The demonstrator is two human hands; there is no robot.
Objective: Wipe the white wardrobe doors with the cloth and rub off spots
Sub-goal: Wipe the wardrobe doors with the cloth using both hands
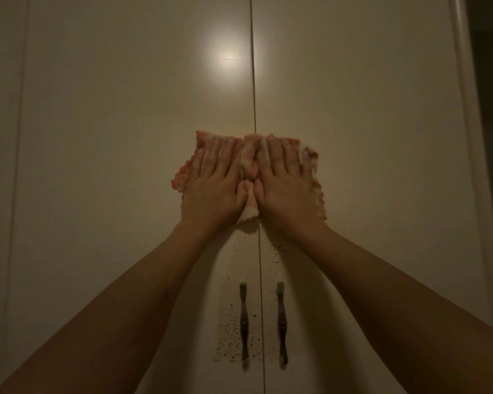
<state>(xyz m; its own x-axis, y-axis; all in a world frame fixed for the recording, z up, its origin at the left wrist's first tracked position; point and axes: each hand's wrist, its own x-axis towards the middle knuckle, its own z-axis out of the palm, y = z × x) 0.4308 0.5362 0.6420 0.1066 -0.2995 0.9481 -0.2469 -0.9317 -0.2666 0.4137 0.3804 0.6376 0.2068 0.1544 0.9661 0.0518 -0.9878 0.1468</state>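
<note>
Fingers (219, 155) of the left hand (214, 191) lie straight and slightly spread, pressed flat on the cloth (249, 163); the right hand (285, 189) mirrors it, fingers likewise straight, tips pointing up. Neither hand curls round the fabric. The 2 thumbs sit close together w/ a bunched ridge of cloth squeezed up between them. The pink-and-cream cloth is spread against the wardrobe, straddling the seam (254, 95) between the left door (125, 137) and right door (367, 137), its long axis running across, approx. level. Key relation: the spots (234, 331) lie straight below the hands, a speckled patch thickest around the 2 handles (244, 322), thinning to a few flecks just under the wrists. So the next stroke prob. needs to go down, heels of the hands leading, both equally near. Both forearms reach up and inward, wrists bent back, palms on the door. Dim light; a glare patch (225, 56) sits above.
</note>
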